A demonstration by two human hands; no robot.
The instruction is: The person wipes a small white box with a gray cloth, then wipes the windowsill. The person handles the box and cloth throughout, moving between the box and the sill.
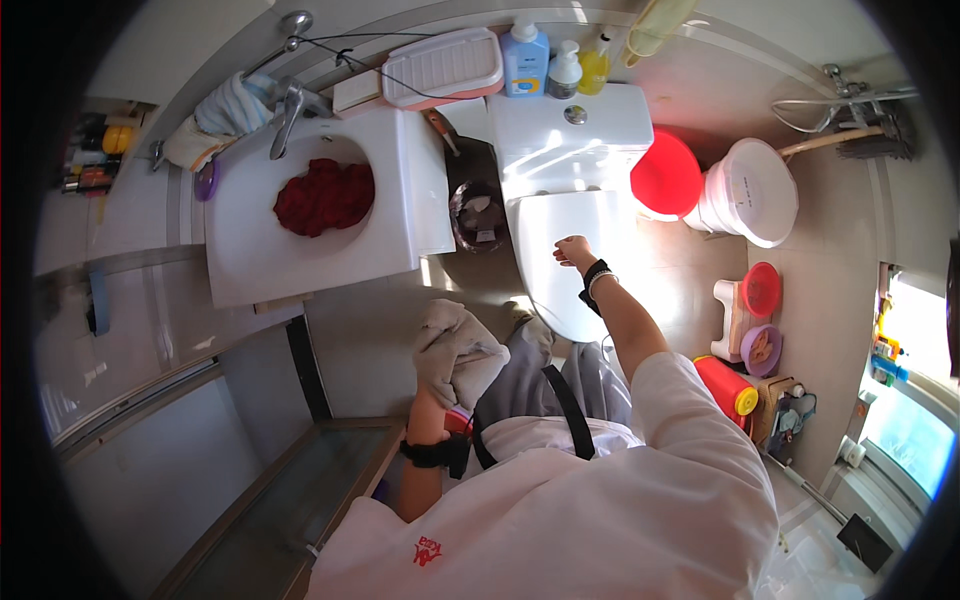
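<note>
A beige-grey cloth [458,350] is bunched around my left hand [428,388], covering most of its fingers. It hangs before my lap, left of my legs. My right hand [573,251] reaches out over the closed white toilet lid [560,290], its fingers curled in and nothing visible in them. Whether that hand touches the lid, I cannot tell. Dark bands circle both wrists.
At the left, a white sink [240,265] holds dark red wet-looking fabric [325,198]. Several bottles stand on the toilet tank [625,115]. A bin [478,215] sits between sink and toilet. A red basin [667,175] and white buckets [757,195] are at the right.
</note>
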